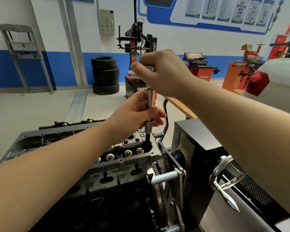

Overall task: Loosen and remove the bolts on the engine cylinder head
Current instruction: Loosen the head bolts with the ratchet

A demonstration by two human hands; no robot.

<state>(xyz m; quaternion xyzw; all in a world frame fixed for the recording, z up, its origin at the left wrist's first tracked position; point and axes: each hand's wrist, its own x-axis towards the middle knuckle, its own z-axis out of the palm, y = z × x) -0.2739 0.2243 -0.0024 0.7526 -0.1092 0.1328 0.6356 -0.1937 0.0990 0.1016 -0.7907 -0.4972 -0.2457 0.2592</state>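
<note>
The engine cylinder head [129, 158] sits on a stand below my arms, its valve springs in a row along the top. A chrome socket wrench with a long extension [150, 101] stands upright over the head's far right corner. Its dark socket [148, 139] reaches down into a bolt hole there; the bolt itself is hidden. My left hand [137, 113] is wrapped around the lower extension shaft. My right hand [162, 72] grips the wrench's top handle.
A black box of the engine stand [197, 131] with a chrome crank wheel [224, 174] stands right of the head. A toothed flywheel [159, 195] is in front. Stacked tyres [105, 74], a tyre changer [137, 47] and a white car [278, 77] stand behind.
</note>
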